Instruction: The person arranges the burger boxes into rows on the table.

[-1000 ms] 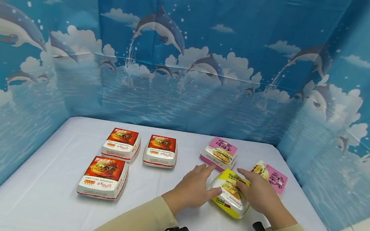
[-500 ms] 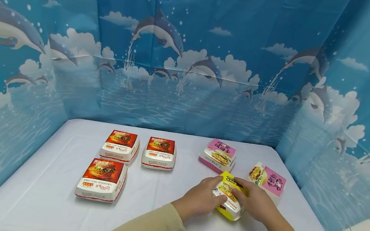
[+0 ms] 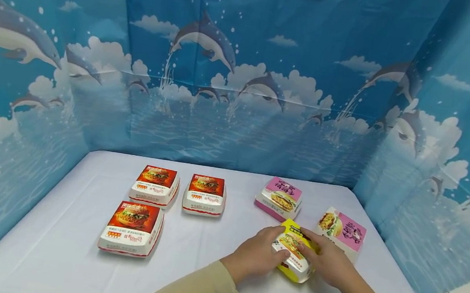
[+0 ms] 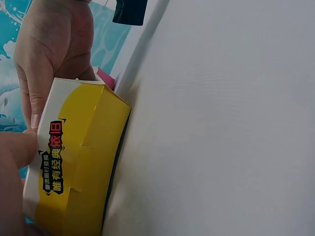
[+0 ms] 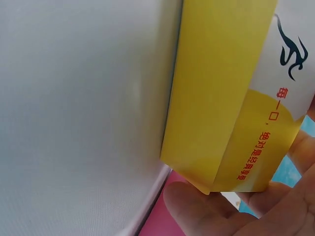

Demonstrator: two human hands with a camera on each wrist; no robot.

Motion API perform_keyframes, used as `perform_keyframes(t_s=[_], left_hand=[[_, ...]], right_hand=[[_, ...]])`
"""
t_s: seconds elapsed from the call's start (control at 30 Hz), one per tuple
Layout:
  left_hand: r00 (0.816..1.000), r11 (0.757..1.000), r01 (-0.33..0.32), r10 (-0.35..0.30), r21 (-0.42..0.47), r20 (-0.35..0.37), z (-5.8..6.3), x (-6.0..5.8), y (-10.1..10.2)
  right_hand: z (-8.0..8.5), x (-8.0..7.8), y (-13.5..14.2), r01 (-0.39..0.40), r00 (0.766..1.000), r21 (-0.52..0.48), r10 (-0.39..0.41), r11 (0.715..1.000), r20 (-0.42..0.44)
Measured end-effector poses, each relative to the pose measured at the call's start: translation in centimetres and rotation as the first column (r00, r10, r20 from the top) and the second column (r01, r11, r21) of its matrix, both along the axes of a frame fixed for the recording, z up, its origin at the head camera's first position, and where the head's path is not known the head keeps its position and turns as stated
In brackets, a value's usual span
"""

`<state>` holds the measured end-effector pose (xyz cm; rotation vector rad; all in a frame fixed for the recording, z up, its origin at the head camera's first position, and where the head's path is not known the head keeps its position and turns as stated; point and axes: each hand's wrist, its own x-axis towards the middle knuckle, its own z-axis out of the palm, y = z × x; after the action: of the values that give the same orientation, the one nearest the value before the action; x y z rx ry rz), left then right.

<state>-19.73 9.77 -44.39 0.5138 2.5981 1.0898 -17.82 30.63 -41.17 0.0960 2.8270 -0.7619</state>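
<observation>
Left hand (image 3: 254,256) and right hand (image 3: 329,263) pinch yellow burger box (image 3: 292,252) between them, pink burger box (image 3: 280,198) just beyond; can't tell if yellow one's off the table (image 3: 188,243). Step looks like positioning; next move likely needs even two-sided pressure

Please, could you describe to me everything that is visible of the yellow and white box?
The yellow and white box looks like thin folded card and appears closed. Its top shows a burger picture; dark and red characters mark its sides. The left grip and the right grip hold it from opposite sides, turned at an angle, in front of a pink and white box. Whether its base touches the white table is unclear.
</observation>
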Motion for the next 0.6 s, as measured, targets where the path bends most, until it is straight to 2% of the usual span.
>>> perform_keyframes(t_s=[0.6], left_hand=[[1.0,1.0,-0.007,0.007,-0.022,0.01,0.15,-0.08,0.1]], right_hand=[[0.1,0.01,0.02,-0.015,1.0,0.002,0.015,1.0,-0.007]])
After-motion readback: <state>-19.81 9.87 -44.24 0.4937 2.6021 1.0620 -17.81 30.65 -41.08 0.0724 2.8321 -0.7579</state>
